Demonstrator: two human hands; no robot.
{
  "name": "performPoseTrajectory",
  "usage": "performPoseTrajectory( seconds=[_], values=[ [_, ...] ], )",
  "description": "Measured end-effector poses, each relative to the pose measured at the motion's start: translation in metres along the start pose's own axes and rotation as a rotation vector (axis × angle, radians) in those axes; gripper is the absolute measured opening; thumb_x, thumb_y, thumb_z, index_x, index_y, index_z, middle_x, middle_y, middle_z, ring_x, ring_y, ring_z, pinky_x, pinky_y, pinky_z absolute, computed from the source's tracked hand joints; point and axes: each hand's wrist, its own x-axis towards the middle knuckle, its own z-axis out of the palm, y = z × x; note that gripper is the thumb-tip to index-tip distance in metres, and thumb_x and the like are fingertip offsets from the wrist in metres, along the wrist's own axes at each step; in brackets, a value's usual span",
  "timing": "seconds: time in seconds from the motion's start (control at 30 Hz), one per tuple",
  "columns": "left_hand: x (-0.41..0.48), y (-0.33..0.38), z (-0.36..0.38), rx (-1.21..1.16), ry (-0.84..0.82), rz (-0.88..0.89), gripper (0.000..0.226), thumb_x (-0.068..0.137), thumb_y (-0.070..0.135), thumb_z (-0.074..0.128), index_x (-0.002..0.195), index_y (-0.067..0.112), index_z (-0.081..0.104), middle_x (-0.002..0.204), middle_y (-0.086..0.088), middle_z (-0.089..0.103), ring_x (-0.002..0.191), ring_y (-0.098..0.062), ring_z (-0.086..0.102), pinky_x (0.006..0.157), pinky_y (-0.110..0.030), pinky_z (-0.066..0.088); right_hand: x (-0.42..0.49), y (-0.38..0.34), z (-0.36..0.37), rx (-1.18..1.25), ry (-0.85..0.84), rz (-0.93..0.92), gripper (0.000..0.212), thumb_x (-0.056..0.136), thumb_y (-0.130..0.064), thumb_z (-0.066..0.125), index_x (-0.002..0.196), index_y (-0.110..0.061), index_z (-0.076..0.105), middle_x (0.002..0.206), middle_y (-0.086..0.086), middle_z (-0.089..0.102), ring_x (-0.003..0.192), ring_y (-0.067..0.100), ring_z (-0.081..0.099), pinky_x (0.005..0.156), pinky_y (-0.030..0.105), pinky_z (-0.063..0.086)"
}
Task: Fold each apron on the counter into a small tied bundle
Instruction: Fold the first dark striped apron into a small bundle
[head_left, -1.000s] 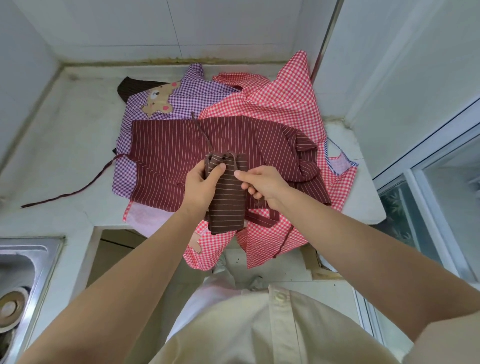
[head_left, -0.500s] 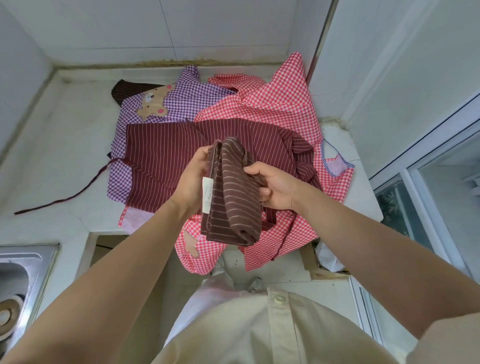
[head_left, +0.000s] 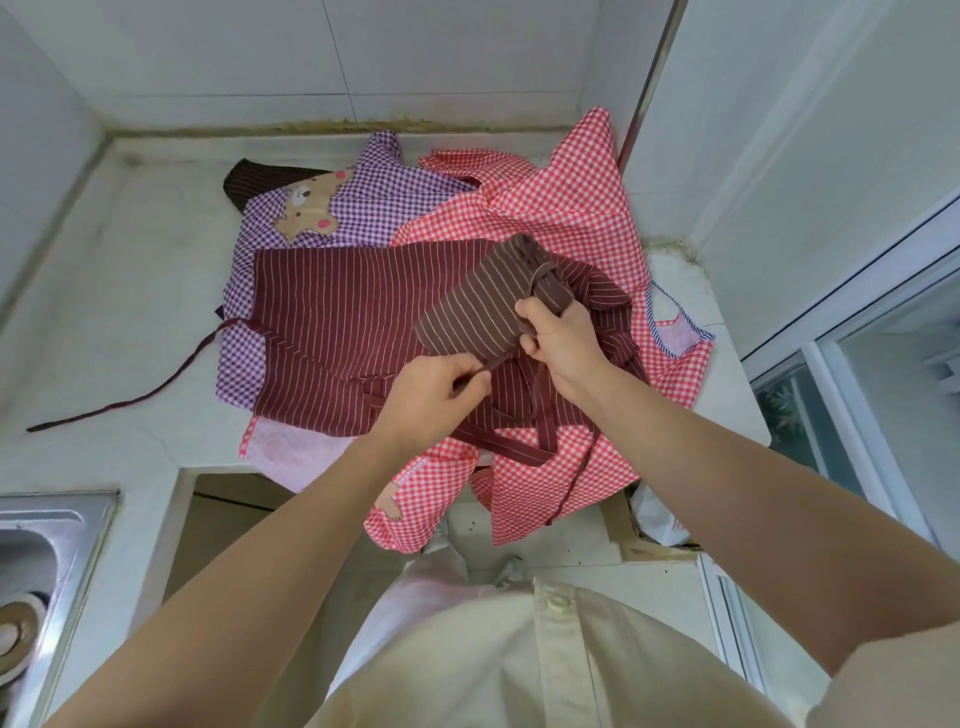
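Observation:
A folded brown striped apron bundle (head_left: 475, 306) is held above the pile, tilted up to the right. My right hand (head_left: 558, 340) grips its near right end. My left hand (head_left: 441, 387) pinches the bundle's brown strap (head_left: 493, 365), which runs taut to the bundle. A second strap is wrapped round the bundle's far end. Beneath lie a maroon striped apron (head_left: 337, 317), a purple checked apron with a bear patch (head_left: 358, 208) and a red checked apron (head_left: 566, 208), spread on the white counter (head_left: 130, 291).
A steel sink (head_left: 47, 551) sits at the lower left. Tiled walls close the back and left. A window frame (head_left: 852, 332) stands to the right. The maroon apron's tie (head_left: 156, 389) trails left across the counter. The red apron hangs over the counter's front edge.
The bundle has turned from upright to lying tilted, now further right. My right hand moved to its right end. My left hand let go of the bundle's side and took a strap.

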Motion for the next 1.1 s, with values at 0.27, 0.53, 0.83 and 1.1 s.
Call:
performPoseTrajectory(
  seconds=[0.27, 0.53, 0.83, 1.1],
  values=[
    [0.034, -0.013, -0.038, 0.135, 0.207, 0.012, 0.02, 0.1, 0.028, 0.05, 0.088, 0.015, 0.06, 0.09, 0.003, 0.053, 0.078, -0.009, 0.05, 0.069, -0.019, 0.038, 0.002, 0.003, -0.004, -0.136, -0.23, 0.085, 0.014, 0.092, -0.01, 0.051, 0.081, -0.017, 0.048, 0.068, -0.002, 0.033, 0.05, 0.007, 0.022, 0.044, 0.02, 0.017],
    [0.029, -0.019, -0.035, -0.465, -0.032, -0.281, 0.025, 0.098, 0.037, 0.053, 0.107, 0.015, 0.045, 0.093, 0.005, 0.06, 0.08, -0.007, 0.061, 0.066, -0.021, 0.05, -0.002, -0.003, 0.007, 0.016, -0.331, 0.209, 0.014, 0.096, -0.01, 0.048, 0.085, -0.018, 0.05, 0.069, -0.005, 0.045, 0.042, 0.001, 0.03, 0.042, 0.015, 0.021],
    [0.023, -0.023, -0.043, -0.902, -0.338, -0.377, 0.042, 0.081, 0.034, 0.064, 0.117, 0.013, 0.06, 0.108, -0.006, 0.073, 0.098, -0.021, 0.07, 0.08, -0.028, 0.056, 0.0, 0.0, 0.009, -0.036, -0.408, 0.279, 0.019, 0.097, -0.014, 0.048, 0.08, -0.021, 0.054, 0.061, -0.009, 0.047, 0.04, 0.002, 0.03, 0.047, 0.017, 0.019],
    [0.028, -0.04, -0.039, -0.779, -0.06, -0.397, 0.033, 0.093, 0.026, 0.063, 0.122, 0.011, 0.058, 0.105, -0.007, 0.074, 0.094, -0.022, 0.072, 0.08, -0.035, 0.059, 0.009, -0.002, 0.001, -0.25, -0.257, 0.194, 0.015, 0.095, -0.026, 0.062, 0.095, -0.012, 0.067, 0.075, -0.003, 0.056, 0.049, 0.004, 0.031, 0.042, 0.016, 0.023]
  ],
)
